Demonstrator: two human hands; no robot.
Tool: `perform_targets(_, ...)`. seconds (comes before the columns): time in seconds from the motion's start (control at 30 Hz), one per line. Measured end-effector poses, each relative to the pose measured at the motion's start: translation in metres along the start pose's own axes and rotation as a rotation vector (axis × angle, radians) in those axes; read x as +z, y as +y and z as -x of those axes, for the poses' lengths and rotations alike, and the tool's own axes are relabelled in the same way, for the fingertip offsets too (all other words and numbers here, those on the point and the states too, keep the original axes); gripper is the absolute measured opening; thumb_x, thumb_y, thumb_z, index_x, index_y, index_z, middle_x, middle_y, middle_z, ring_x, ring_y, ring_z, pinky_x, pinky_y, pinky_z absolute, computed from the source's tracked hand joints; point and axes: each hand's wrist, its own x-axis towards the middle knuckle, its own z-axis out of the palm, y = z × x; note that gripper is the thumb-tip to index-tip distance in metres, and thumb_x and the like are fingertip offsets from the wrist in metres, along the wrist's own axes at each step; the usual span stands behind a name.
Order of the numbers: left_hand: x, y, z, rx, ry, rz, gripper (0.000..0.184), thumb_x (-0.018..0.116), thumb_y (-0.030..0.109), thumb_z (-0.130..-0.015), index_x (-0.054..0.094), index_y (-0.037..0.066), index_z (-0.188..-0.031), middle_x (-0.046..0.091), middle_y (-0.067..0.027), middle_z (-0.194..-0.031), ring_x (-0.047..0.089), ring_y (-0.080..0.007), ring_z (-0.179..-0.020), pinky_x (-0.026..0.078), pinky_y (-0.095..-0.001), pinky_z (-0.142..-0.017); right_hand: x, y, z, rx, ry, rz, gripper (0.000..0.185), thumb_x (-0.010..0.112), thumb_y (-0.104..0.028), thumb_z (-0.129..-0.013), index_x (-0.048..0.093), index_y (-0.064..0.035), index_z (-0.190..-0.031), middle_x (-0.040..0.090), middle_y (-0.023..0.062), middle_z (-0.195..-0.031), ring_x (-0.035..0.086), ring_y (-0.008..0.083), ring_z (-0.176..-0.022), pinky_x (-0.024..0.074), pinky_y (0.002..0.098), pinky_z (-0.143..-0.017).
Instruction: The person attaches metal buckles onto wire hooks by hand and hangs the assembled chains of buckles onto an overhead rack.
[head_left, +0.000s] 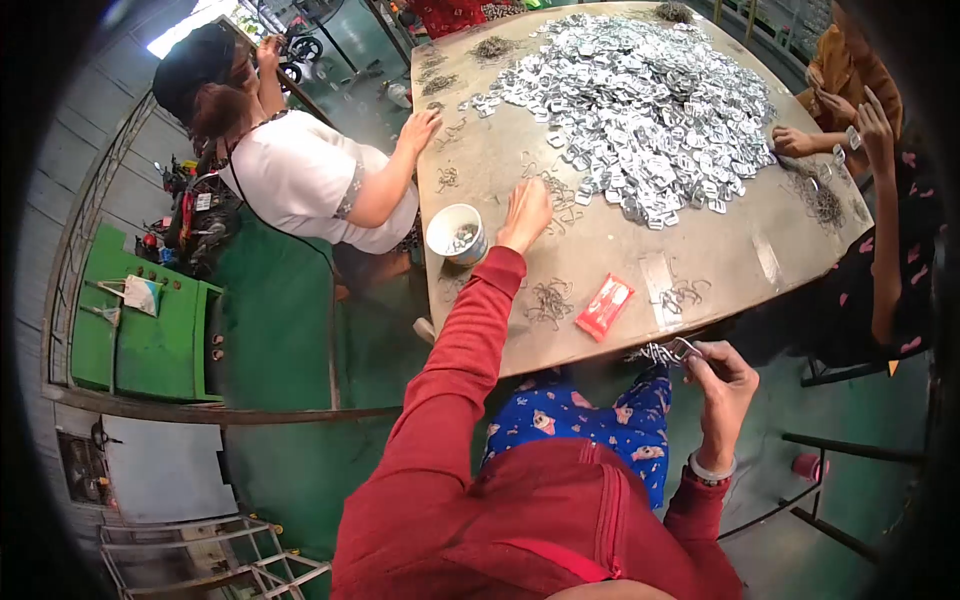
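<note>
My left hand (527, 212) reaches across the table, its fingers bent together at the edge of a small pile of thin bent wire hooks (562, 200). Whatever the fingertips pinch is hidden under the hand. Close to that wrist stands a white paper cup (457, 236) with small metal bits inside. My right hand (722, 385) is off the table's front edge, thumb and fingers closed on a metal buckle (682, 350). More shiny metal pieces hang in a bunch beside this buckle.
A large heap of silvery metal buckles (650, 110) covers the far part of the table (480, 340). Near me lie a red packet (605, 307) and more wire hooks (549, 302). One person (310, 165) sits at the left; others' hands (795, 141) work at the right.
</note>
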Motion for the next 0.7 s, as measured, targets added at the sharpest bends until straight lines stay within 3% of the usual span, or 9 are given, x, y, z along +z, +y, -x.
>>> perform_targets(0.07, -0.002, 0.015, 0.003, -0.008, -0.035, 0.089, 0.023, 0.052, 0.012, -0.084, 0.060, -0.006, -0.097, 0.063, -0.0222, -0.084, 0.063, -0.0385, -0.072, 0.050, -0.0441, -0.069, -0.001, 0.003, 0.001, 0.006, -0.012, 0.076, 0.011, 0.065, 0.004, -0.074, 0.065, 0.0035, -0.085, 0.061, 0.0007, -0.076, 0.054, 0.0056, -0.067, 0.0433, 0.0185, -0.061)
perform_targets(0.17, -0.004, 0.048, 0.026, -0.201, -0.179, 0.635, 0.026, 0.052, 0.015, -0.088, 0.059, -0.005, -0.104, 0.063, -0.0117, -0.091, 0.063, -0.0168, -0.069, 0.052, -0.0312, -0.067, -0.004, 0.017, -0.001, -0.059, -0.005, 0.094, 0.019, 0.066, 0.000, -0.073, 0.064, 0.0038, -0.092, 0.061, 0.0021, -0.078, 0.054, 0.0064, -0.070, 0.0447, 0.0200, -0.063)
perform_targets(0.27, -0.027, 0.087, 0.057, 0.164, -0.446, 0.686, 0.034, 0.051, 0.018, -0.092, 0.052, -0.008, -0.115, 0.059, -0.0145, -0.098, 0.062, -0.0186, -0.080, 0.052, -0.0300, -0.074, -0.004, 0.011, -0.004, -0.104, 0.039, 0.146, 0.024, 0.066, -0.007, -0.075, 0.066, 0.0041, -0.096, 0.065, 0.0046, -0.077, 0.058, 0.0086, -0.066, 0.0463, 0.0220, -0.059)
perform_targets(0.3, -0.018, 0.100, 0.062, 0.047, -0.499, 0.919, 0.035, 0.052, 0.018, -0.093, 0.050, -0.009, -0.116, 0.059, -0.0141, -0.096, 0.062, -0.0187, -0.082, 0.052, -0.0301, -0.077, -0.004, 0.008, -0.006, -0.127, 0.011, 0.098, 0.021, 0.065, -0.008, -0.076, 0.066, 0.0038, -0.094, 0.064, 0.0041, -0.074, 0.058, 0.0081, -0.065, 0.0463, 0.0216, -0.059)
perform_targets(0.37, -0.030, 0.140, 0.076, -0.061, -0.592, 1.036, 0.033, 0.053, 0.016, -0.092, 0.052, -0.009, -0.112, 0.059, -0.0130, -0.095, 0.062, -0.0189, -0.085, 0.051, -0.0304, -0.081, -0.008, 0.005, -0.003, -0.099, -0.010, 0.115, 0.021, 0.066, -0.007, -0.080, 0.065, 0.0044, -0.097, 0.065, 0.0056, -0.080, 0.058, 0.0087, -0.068, 0.0467, 0.0212, -0.061)
perform_targets(0.4, -0.040, 0.153, 0.084, -0.109, -0.622, 1.078, 0.031, 0.054, 0.015, -0.092, 0.053, -0.010, -0.111, 0.059, -0.0124, -0.095, 0.063, -0.0190, -0.086, 0.051, -0.0306, -0.082, -0.005, -0.018, 0.005, 0.040, 0.050, 0.130, 0.013, 0.062, -0.003, -0.078, 0.067, 0.0032, -0.089, 0.065, 0.0038, -0.079, 0.058, 0.0073, -0.067, 0.0461, 0.0197, -0.060)
perform_targets(0.53, -0.057, 0.179, 0.105, -0.028, -0.578, 1.011, 0.022, 0.057, 0.015, -0.090, 0.057, -0.005, -0.101, 0.060, -0.0086, -0.093, 0.061, -0.0154, -0.086, 0.050, -0.0282, -0.081, -0.006, 0.005, 0.002, 0.031, -0.003, -0.144, 0.018, 0.064, -0.004, -0.079, 0.066, 0.0027, -0.096, 0.064, 0.0019, -0.073, 0.055, 0.0047, -0.062, 0.0428, 0.0179, -0.054)
perform_targets(0.6, -0.069, 0.191, 0.112, 0.059, -0.529, 0.899, 0.018, 0.059, 0.014, -0.090, 0.059, -0.001, -0.100, 0.061, -0.0065, -0.095, 0.060, -0.0142, -0.087, 0.049, -0.0274, -0.081, -0.003, -0.003, 0.005, 0.119, 0.002, -0.108, 0.018, 0.063, -0.004, -0.080, 0.066, 0.0018, -0.097, 0.064, 0.0021, -0.073, 0.055, 0.0045, -0.059, 0.0417, 0.0181, -0.051)
perform_targets(0.7, -0.058, 0.198, 0.122, 0.229, -0.349, 0.830, 0.014, 0.061, 0.010, -0.087, 0.061, 0.001, -0.098, 0.060, -0.0068, -0.099, 0.060, -0.0151, -0.088, 0.049, -0.0278, -0.079, 0.004, -0.006, 0.007, 0.055, 0.041, -0.140, 0.019, 0.064, -0.005, -0.080, 0.066, 0.0011, -0.097, 0.064, 0.0023, -0.072, 0.054, 0.0049, -0.058, 0.0417, 0.0184, -0.049)
